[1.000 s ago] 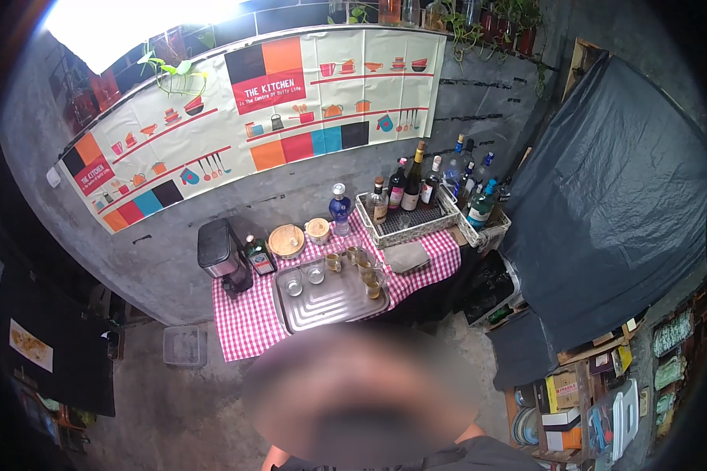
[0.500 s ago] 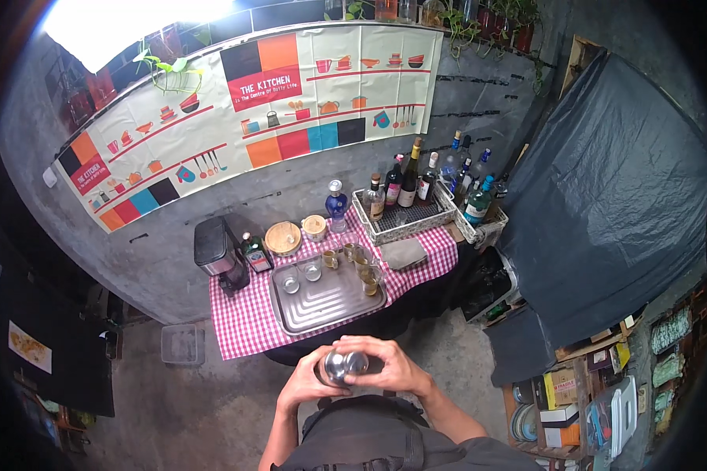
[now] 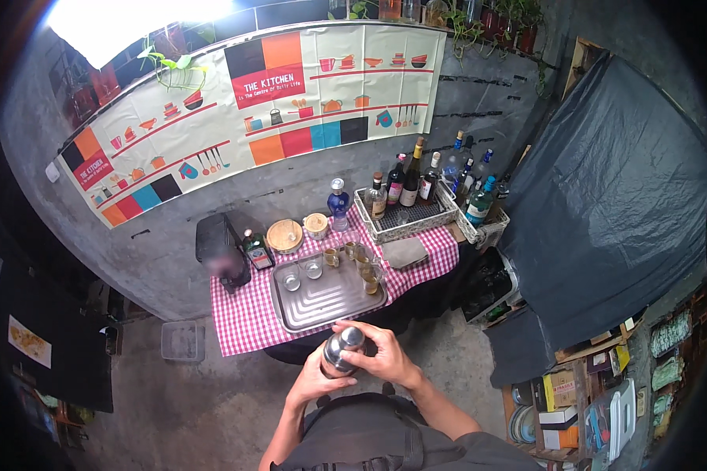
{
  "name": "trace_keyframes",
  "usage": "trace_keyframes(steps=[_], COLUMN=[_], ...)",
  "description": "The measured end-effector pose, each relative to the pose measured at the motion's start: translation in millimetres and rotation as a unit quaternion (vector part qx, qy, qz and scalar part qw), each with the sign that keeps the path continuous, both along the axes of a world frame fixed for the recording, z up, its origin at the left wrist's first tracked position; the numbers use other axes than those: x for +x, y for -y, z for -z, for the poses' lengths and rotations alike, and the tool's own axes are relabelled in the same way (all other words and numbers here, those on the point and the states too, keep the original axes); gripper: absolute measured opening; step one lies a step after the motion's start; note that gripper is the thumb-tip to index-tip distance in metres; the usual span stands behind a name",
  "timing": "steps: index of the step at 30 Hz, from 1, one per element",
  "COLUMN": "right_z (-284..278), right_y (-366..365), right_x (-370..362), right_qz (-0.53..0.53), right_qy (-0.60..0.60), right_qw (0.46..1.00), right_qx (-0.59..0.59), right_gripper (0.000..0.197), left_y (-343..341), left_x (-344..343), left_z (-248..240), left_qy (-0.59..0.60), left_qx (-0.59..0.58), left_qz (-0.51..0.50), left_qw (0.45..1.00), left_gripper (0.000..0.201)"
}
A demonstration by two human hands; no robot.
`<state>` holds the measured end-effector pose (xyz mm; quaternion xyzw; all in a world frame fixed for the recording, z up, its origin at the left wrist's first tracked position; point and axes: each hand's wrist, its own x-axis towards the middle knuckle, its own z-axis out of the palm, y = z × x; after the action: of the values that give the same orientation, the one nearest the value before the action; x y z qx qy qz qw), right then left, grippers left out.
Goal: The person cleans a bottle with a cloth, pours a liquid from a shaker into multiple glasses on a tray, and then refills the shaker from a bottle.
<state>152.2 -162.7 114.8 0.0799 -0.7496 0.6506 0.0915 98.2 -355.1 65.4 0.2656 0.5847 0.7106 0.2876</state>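
I'm looking at a makeshift home bar against a concrete wall: a counter [image 3: 251, 322] in red-checked cloth carries a steel tray [image 3: 322, 302] with small glasses [image 3: 291, 276], and right of the tray stand baskets of liquor bottles [image 3: 404, 188]. A kitchen-themed poster [image 3: 251, 102] hangs above.

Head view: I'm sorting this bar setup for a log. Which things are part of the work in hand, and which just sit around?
In hand:
- metal shaker, gripped by left hand and right hand

Sitting around:
- steel tray with glasses
- bottles in the basket
- blue bottle
- folded cloth
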Motion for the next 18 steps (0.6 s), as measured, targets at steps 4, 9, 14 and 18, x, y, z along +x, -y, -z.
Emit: trace_keyframes(steps=[4, 9, 14, 18], right_z=[-1, -1, -3, -2], right_y=[6, -6, 10, -2], right_x=[5, 5, 3, 6], right_qz=[-0.063, -0.022, -0.060, -0.071], right_qy=[-0.094, -0.043, -0.041, -0.059], right_qw=[0.988, 0.996, 0.995, 0.992], right_qx=[0.107, 0.073, 0.066, 0.081], right_gripper=[0.053, 0.057, 0.059, 0.060], left_y=[8, 13, 9, 15], left_x=[-11, -8, -11, -13], left_z=[7, 6, 17, 6], left_qy=[-0.063, -0.087, -0.015, -0.102], left_qx=[-0.066, -0.060, -0.048, -0.077], left_qz=[0.026, -0.002, 0.004, -0.018], left_qw=[0.995, 0.994, 0.999, 0.992], left_gripper=[0.076, 0.073, 0.079, 0.079])
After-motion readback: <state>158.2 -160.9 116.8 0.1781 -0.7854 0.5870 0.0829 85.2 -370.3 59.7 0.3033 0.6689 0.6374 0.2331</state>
